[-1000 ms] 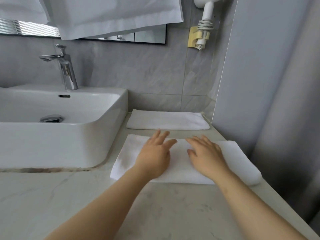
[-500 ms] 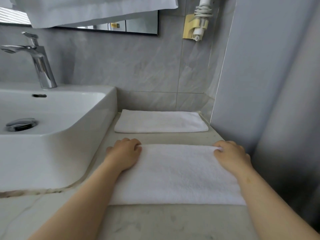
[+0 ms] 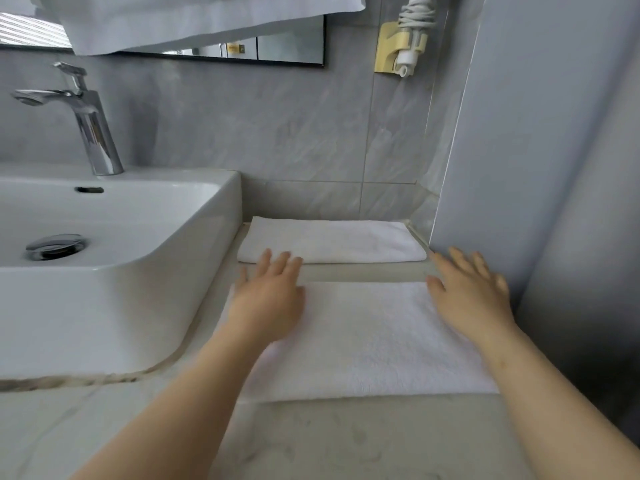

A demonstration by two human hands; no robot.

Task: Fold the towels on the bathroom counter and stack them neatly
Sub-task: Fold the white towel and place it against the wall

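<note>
- White near towel [image 3: 367, 337] lies long axis left-right under both my hands.
- Left hand [image 3: 268, 299] and right hand [image 3: 471, 292] rest flat, fingers spread, at its far corners.
- Folded towel [image 3: 329, 240] lies just beyond, parallel.

White sink [image 3: 207, 216] stood at left, chrome faucet [image 3: 91, 126] behind; mirror [image 3: 277, 46] on wall; yellow holder [image 3: 394, 46] gripped corded dryer handle [image 3: 414, 29].

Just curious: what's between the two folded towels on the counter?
A bare strip of counter. In the head view, left hand fingertips cross it between near towel and far towel.
</note>
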